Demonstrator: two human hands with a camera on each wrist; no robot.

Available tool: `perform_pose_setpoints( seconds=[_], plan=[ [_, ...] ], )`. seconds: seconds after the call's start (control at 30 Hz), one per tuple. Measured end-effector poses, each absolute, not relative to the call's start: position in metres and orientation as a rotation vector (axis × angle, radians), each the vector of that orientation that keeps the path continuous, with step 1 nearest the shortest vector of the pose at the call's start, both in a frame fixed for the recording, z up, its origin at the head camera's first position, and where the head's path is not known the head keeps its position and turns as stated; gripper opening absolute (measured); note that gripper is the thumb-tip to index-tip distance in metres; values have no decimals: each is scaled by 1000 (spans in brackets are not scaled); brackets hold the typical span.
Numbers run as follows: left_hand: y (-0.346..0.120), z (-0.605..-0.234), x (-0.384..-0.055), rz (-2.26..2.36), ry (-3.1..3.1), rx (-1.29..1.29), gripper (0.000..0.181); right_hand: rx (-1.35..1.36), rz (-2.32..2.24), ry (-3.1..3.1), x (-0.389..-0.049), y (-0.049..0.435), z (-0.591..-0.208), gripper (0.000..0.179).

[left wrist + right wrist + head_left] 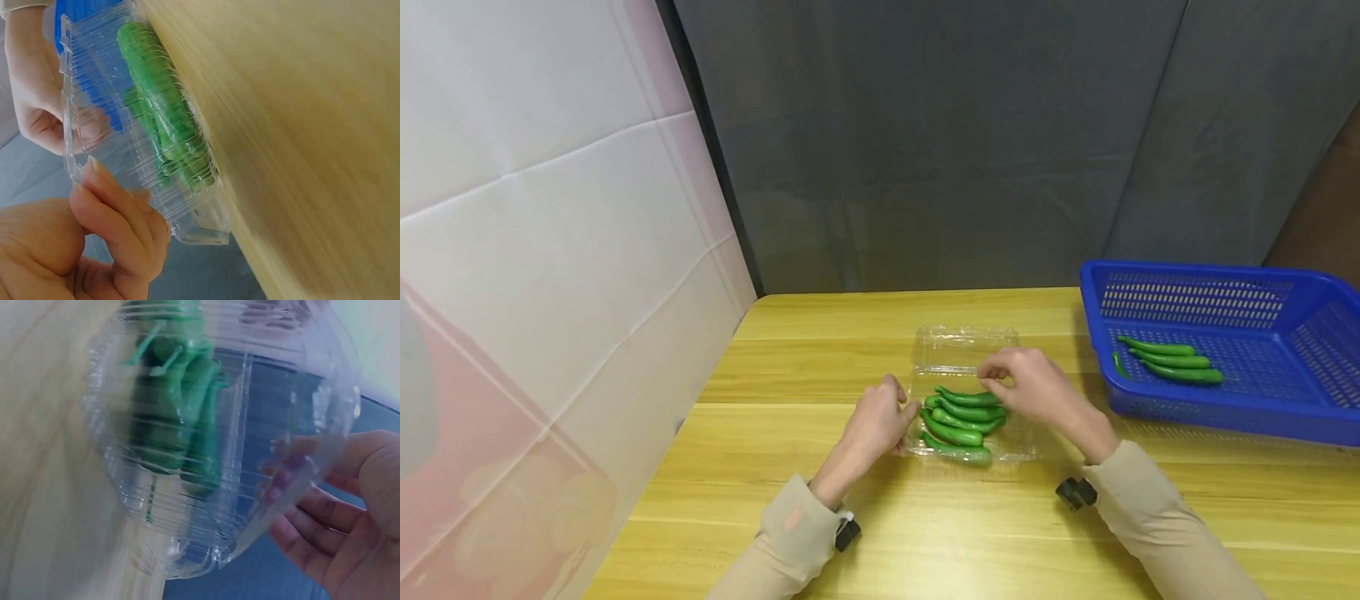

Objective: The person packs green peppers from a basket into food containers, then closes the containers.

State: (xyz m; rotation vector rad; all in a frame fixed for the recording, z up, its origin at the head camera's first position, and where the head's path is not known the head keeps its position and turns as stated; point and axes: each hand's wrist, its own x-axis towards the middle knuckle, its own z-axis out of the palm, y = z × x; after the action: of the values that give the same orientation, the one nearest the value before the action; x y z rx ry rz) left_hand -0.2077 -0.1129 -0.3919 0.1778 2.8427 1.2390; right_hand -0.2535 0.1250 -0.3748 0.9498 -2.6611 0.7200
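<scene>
A clear plastic clamshell container (964, 357) lies on the table with its lid folded back, away from me. Several long green chili peppers (955, 435) lie side by side in its near half. My left hand (874, 417) is at the container's left side; in the left wrist view its thumb and fingertips pinch the plastic rim (70, 134). Above the peppers' far right end is my right hand (1030, 387), its fingers loosely bent. Through the plastic in the right wrist view, nothing shows between the right fingers (290, 478).
A blue slotted basket (1213, 421) stands on the right side of the wooden table (805, 358), with several more green peppers (1176, 361) at its left end. A grey partition (925, 150) rises behind the table, and a pale sheet (550, 233) hangs along the left.
</scene>
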Motion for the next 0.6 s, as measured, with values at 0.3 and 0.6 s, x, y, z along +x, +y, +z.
perform_pose_setpoints(
  seconds=[0.3, 0.6],
  plan=[
    [-113, -392, -208, 1241, 2843, 182, 25, 933, 761, -2625, -253, 129, -367, 6],
    [-113, -392, -208, 1244, 2839, 178, 24, 973, 809, -2516, -253, 137, -356, 5]
  ],
)
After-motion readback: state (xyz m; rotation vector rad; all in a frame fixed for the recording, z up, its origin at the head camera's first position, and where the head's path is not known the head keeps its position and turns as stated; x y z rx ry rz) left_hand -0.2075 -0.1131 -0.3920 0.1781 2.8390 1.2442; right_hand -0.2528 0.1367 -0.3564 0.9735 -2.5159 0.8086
